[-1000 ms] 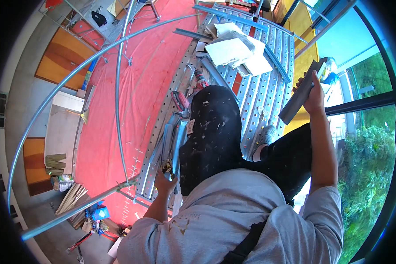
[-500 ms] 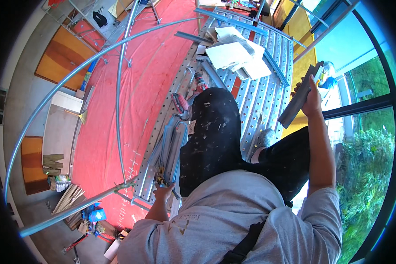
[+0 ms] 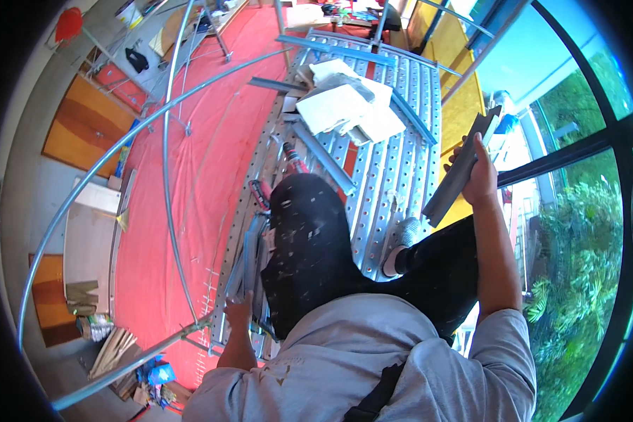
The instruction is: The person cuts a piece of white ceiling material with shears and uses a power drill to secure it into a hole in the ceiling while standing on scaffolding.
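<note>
Right hand gripping grey metal channel, left hand near metal strips

No lettering, number or sign can be read. Faint print shows on the front of the grey shirt, at its left side, too small and blurred to make out. Along the red sheet, near the left edge of the metal platform, runs a row of short white marks; whether they include figures cannot be told.
</note>
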A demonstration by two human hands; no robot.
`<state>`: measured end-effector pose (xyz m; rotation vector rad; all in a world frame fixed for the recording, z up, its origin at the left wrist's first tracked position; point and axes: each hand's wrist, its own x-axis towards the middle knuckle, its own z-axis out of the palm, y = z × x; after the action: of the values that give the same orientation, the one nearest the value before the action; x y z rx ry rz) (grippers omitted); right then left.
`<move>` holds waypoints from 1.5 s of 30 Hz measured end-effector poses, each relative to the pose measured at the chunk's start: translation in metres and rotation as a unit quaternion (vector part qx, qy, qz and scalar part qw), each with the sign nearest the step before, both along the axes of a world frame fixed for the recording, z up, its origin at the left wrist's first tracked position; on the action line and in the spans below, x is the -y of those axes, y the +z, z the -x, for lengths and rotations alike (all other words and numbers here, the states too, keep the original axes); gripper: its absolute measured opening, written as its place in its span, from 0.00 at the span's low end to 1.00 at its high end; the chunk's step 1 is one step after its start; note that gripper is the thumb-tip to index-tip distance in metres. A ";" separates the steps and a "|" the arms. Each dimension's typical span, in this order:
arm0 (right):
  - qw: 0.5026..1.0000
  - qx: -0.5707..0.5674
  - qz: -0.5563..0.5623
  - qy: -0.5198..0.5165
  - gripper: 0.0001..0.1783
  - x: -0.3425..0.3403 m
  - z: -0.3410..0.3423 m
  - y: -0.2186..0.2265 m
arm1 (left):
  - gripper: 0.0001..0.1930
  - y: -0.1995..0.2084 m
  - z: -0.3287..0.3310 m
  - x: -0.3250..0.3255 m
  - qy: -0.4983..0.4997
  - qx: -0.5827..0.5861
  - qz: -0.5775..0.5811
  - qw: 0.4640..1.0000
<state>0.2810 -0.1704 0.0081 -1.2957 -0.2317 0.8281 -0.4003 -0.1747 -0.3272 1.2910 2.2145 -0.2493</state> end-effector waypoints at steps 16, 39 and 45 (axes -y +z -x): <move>0.970 0.086 0.199 0.109 0.31 -0.045 -0.019 -0.035 | 0.36 0.283 -0.474 -0.410 -0.447 0.314 -0.221 0.808; 0.961 -0.234 0.145 -0.035 0.26 -0.085 -0.072 -0.041 | 0.33 0.412 -0.542 -0.525 -0.444 0.214 -0.168 0.854; 0.968 -0.214 0.134 -0.021 0.26 -0.130 -0.081 0.099 | 0.35 0.518 -0.486 -0.451 -0.468 0.224 -0.133 0.844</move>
<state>0.3615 -0.0402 0.1069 -1.3291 0.2579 1.1064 0.0861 0.2767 0.1911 2.2451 1.1117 0.0220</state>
